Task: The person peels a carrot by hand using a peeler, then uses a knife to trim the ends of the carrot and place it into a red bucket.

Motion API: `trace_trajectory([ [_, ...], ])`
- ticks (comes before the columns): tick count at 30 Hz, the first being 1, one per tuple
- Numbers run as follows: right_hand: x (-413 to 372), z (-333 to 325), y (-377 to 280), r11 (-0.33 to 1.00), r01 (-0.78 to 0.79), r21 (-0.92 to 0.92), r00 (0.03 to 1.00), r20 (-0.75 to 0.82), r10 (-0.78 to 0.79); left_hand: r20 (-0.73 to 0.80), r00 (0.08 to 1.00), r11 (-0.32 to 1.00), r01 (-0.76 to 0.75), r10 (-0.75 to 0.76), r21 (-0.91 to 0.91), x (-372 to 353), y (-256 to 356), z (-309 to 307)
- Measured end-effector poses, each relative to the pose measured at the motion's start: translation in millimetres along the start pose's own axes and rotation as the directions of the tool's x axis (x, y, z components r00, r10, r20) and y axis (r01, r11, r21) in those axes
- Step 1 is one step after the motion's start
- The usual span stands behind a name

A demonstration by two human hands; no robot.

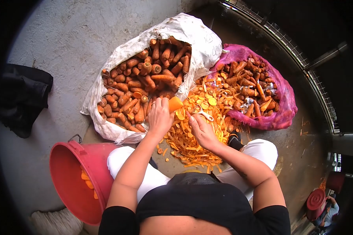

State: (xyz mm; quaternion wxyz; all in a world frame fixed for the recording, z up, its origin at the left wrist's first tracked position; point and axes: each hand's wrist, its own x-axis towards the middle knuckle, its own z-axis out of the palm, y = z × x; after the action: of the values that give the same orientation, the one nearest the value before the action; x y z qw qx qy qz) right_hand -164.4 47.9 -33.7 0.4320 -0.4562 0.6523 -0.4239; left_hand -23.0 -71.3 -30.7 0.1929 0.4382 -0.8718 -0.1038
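black short-sleeved top (192,199), white trousers (261,152), dark shoes (235,141).

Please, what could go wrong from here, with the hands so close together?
A slip of the small white-handled tool beside the right hand might hurt the left hand, which holds a thick orange carrot. The carrot could drop onto the loose orange peelings. These lie against the open white woven sack, so peelings might get mixed in.
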Motion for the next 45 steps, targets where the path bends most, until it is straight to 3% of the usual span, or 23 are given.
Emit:
trace_trajectory([
  [11,-1.6,8.5,-8.1,0.994,0.089,-0.055,0.994,-0.057,-0.092,0.031,0.995,0.990,0.099,-0.096,-0.102,5.9,2.0,2.3],
  [20,-0.1,9.6,-13.8,0.996,0.029,-0.080,0.999,-0.041,-0.033,0.024,0.995,0.989,0.096,-0.094,-0.114,4.0,0.4,-1.9],
  [25,7.5,8.1,-6.1,0.978,0.035,-0.203,0.999,-0.032,-0.043,0.001,0.983,0.973,0.182,-0.184,-0.142,2.8,-0.6,2.7],
  [35,13.8,4.4,6.1,0.949,0.074,-0.307,0.997,0.007,-0.075,-0.040,0.986,0.967,0.151,-0.162,-0.206,-0.5,7.0,-8.0],
  [38,35.3,-6.7,64.1,0.926,-0.227,-0.302,0.974,-0.055,0.221,-0.118,0.985,0.930,0.074,-0.124,-0.361,-3.8,12.9,-20.5],
  [41,35.7,-3.3,110.2,0.920,-0.010,-0.392,0.971,-0.224,-0.085,-0.121,0.977,0.812,0.074,-0.175,-0.579,-1.0,5.3,-28.0],
  [43,33.2,-20.4,80.1,0.950,-0.290,-0.118,0.957,-0.050,0.286,-0.052,0.986,0.693,0.072,-0.157,-0.717,-0.3,-5.5,-27.5],
  [44,28.6,-26.7,60.3,0.894,-0.448,0.007,0.892,0.074,0.446,-0.024,0.990,0.628,0.068,-0.138,-0.776,-1.6,-9.4,-26.4],
  [45,25.3,-30.6,47.9,0.863,-0.494,0.104,0.865,0.160,0.475,0.146,0.971,0.499,0.223,-0.189,-0.838,-4.0,-12.3,-27.3],
])
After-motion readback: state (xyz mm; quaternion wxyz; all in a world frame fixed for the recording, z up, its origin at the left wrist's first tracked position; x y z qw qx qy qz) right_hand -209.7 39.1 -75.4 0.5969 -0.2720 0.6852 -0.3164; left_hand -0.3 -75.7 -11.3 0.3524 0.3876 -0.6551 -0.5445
